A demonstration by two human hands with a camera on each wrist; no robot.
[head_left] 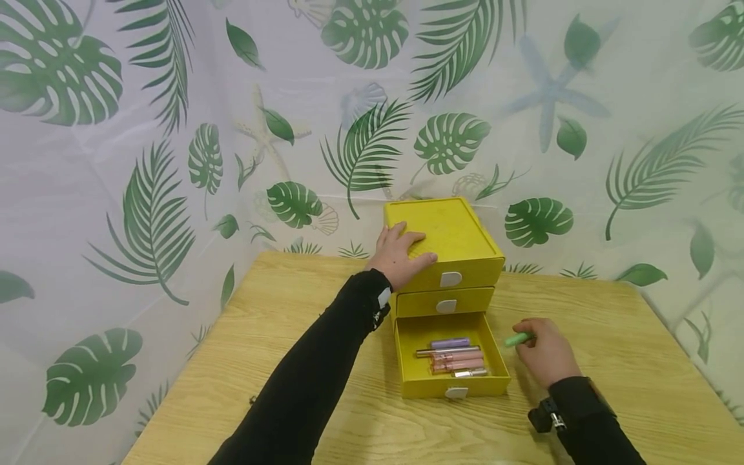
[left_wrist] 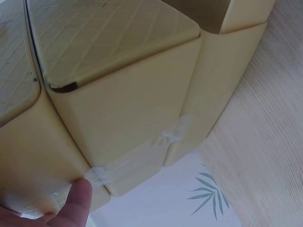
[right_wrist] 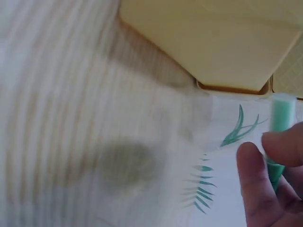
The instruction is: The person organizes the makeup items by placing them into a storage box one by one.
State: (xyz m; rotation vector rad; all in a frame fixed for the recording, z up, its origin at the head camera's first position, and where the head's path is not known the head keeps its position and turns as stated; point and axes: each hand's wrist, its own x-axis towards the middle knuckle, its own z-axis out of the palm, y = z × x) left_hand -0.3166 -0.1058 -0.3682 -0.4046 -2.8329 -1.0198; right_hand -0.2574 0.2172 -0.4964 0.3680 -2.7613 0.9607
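Note:
A yellow three-drawer box (head_left: 442,226) stands on the table. My left hand (head_left: 398,258) rests on the left side of its top; in the left wrist view the thumb (left_wrist: 79,196) touches the box's side. The bottom drawer (head_left: 418,387) is pulled out and holds a purple tube (head_left: 450,343), a slim silver tube (head_left: 427,353), pink tubes (head_left: 459,365) and a short silvery piece (head_left: 469,372). To the right of that drawer, my right hand (head_left: 546,355) pinches a small green tube (right_wrist: 282,113) between thumb and fingers. The tube's exact kind is unclear.
The upper two drawers, with white tabs (head_left: 450,279), are pushed in. Light wood table (head_left: 593,323) extends on both sides of the box. A leaf-patterned curtain (head_left: 407,77) hangs behind the table. A small dark item (head_left: 252,400) lies beside the left sleeve.

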